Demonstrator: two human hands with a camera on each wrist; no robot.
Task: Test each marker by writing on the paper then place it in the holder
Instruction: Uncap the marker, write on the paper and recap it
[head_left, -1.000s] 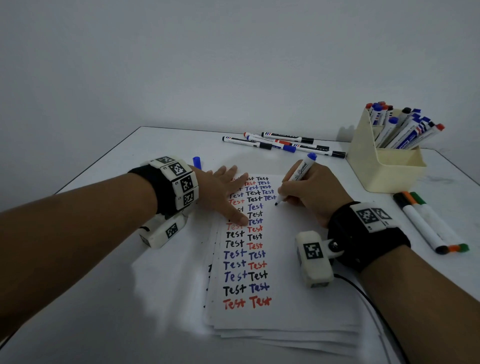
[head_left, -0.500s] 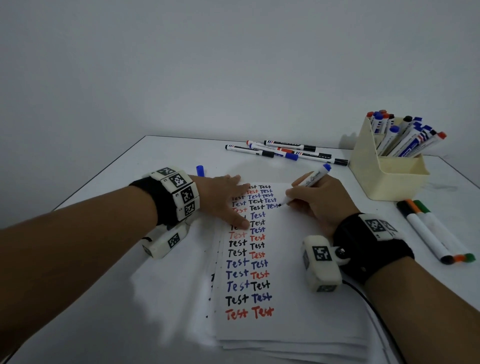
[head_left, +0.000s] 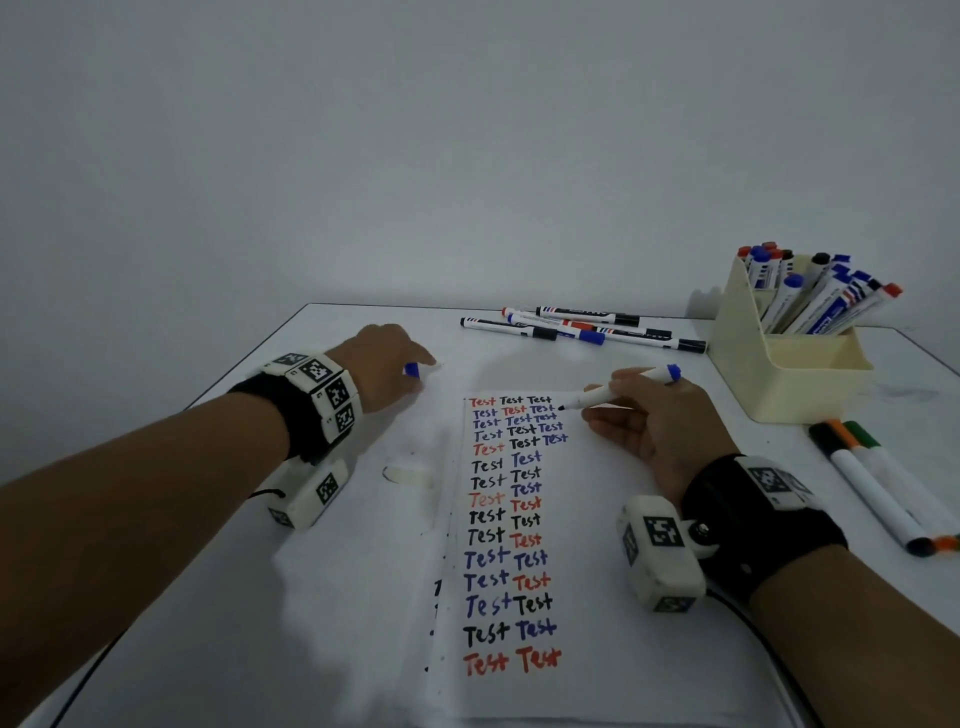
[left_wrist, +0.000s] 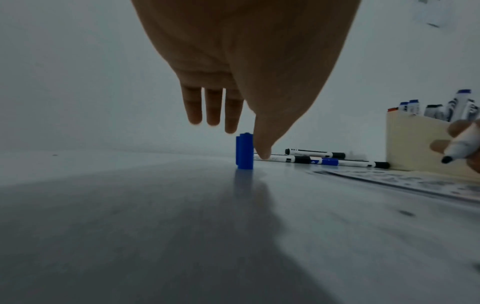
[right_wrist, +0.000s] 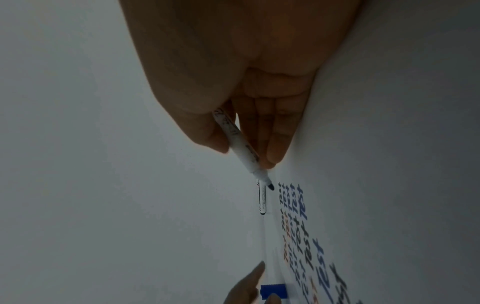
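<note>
A sheet of paper (head_left: 597, 519) covered with rows of "Test" in red, black and blue lies in the middle of the table. My right hand (head_left: 602, 402) grips an uncapped white marker (head_left: 615, 392) with a blue end. Its dark tip hovers by the paper's top lines, and the right wrist view shows the same marker (right_wrist: 241, 144). A blue cap (left_wrist: 244, 152) stands upright on the table left of the paper. My left hand (head_left: 418, 374) is over it, thumb and a finger on either side. The cream holder (head_left: 779, 374) at back right is full of markers.
Several capped markers (head_left: 582, 325) lie in a row at the table's back edge. Three thicker markers (head_left: 878, 483) lie to the right of the holder. A small pale scrap (head_left: 408, 475) sits left of the paper. More sheets lie under the top one.
My left hand has left the paper and gone back and left to the blue cap. My right hand has lifted the marker tip off the writing.
</note>
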